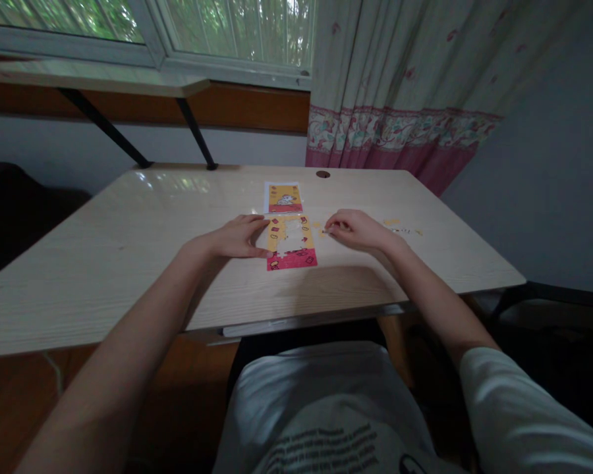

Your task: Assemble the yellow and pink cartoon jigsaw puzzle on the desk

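A partly assembled jigsaw puzzle [292, 261] lies flat on the desk, its yellow and red border joined around a gap in the middle. My left hand [240, 237] rests at its left edge, thumb and fingers spread and touching it. To the right of the puzzle, my right hand [353, 228] has its fingertips pinched on a small puzzle piece [325, 231], just above or on the desk. Behind the puzzle lies a picture card [283, 198] with a white animal on yellow and red. Loose puzzle pieces [391, 222] lie beyond my right wrist.
The pale wooden desk [153, 276] has a round cable hole [323, 174] near its back edge. Black shelf supports [196, 133] stand at the back left. A curtain [400, 125] hangs behind the desk's right side, next to a window [237, 29].
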Action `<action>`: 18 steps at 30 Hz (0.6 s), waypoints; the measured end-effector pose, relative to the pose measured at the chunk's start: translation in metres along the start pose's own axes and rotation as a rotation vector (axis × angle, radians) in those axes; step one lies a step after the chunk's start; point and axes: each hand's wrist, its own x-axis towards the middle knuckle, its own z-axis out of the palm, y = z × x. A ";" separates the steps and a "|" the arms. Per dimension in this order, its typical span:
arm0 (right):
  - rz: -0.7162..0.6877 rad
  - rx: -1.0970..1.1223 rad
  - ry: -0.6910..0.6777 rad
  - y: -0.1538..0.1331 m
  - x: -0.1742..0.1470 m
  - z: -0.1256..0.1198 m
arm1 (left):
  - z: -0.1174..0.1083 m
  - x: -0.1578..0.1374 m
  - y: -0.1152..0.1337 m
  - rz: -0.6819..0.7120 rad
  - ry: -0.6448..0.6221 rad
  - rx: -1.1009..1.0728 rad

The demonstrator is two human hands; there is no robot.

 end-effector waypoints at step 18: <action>0.427 0.072 -0.364 0.049 -0.025 -0.035 | -0.002 -0.001 0.002 -0.008 -0.013 -0.003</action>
